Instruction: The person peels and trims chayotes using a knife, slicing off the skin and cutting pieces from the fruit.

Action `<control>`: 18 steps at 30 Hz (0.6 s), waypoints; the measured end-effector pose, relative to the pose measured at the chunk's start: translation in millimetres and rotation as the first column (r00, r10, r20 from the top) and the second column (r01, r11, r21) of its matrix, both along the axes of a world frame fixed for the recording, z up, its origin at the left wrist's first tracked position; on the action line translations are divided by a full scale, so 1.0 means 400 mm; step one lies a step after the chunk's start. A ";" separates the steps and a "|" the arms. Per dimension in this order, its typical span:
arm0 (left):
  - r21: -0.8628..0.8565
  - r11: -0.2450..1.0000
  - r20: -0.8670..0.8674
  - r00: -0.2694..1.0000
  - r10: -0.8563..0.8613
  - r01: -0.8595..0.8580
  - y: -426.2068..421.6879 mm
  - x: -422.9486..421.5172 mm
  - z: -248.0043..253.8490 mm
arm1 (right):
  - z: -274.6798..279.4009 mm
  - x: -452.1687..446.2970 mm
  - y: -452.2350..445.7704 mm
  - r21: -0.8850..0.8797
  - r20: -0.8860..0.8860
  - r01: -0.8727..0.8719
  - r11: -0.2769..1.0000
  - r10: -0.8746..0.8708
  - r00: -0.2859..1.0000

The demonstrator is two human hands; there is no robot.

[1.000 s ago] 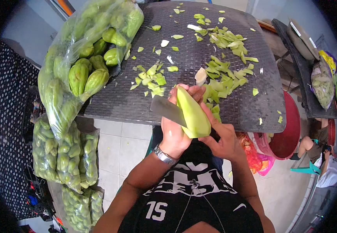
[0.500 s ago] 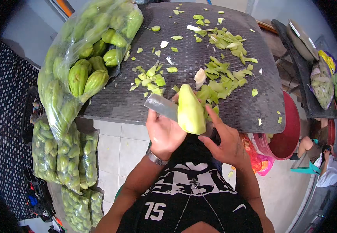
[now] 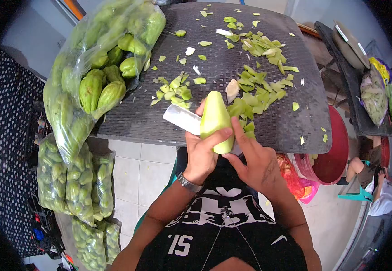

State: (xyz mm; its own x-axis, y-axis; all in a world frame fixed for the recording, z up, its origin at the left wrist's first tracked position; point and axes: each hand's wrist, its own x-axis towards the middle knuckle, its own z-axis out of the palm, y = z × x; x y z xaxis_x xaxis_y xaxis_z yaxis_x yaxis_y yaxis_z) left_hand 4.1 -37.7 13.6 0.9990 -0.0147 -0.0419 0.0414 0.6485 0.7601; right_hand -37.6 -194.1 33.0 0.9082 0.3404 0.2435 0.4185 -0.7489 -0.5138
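A peeled pale-green chayote (image 3: 215,118) is held upright over the table's near edge. My left hand (image 3: 201,151) is closed around it, thumb across the front and fingers partly hidden behind. Out to the left from behind the chayote sticks the broad blade of a knife (image 3: 181,119). On the chayote's right side is my right hand (image 3: 255,165), index finger and thumb along its lower end. The knife points back toward this hand, which appears to grip it; the handle is hidden. Green peelings (image 3: 255,88) lie just beyond.
A large plastic bag of chayotes (image 3: 103,86) lies open on the dark woven-pattern table (image 3: 160,128). More filled bags (image 3: 78,183) stand below at left. A red tub (image 3: 334,156) is at right, near a seated person (image 3: 370,180). A side table (image 3: 349,90) holds bagged vegetables.
My left thumb and palm have closed over the chayote's front; before, the palm was open beside it. The chayote and knife blade have shifted slightly left and up, and the blade has turned.
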 end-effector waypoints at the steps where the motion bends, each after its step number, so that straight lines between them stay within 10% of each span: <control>1: -0.016 1.000 0.007 1.000 -0.021 0.022 0.003 0.003 0.000 | 0.000 0.003 -0.004 -0.007 0.007 -0.005 1.000 0.005 1.000; 18: -0.080 0.993 -0.041 0.995 -0.093 0.090 0.025 -0.040 -0.012 | 0.052 0.022 -0.044 -0.095 -0.056 -0.151 0.984 0.146 0.988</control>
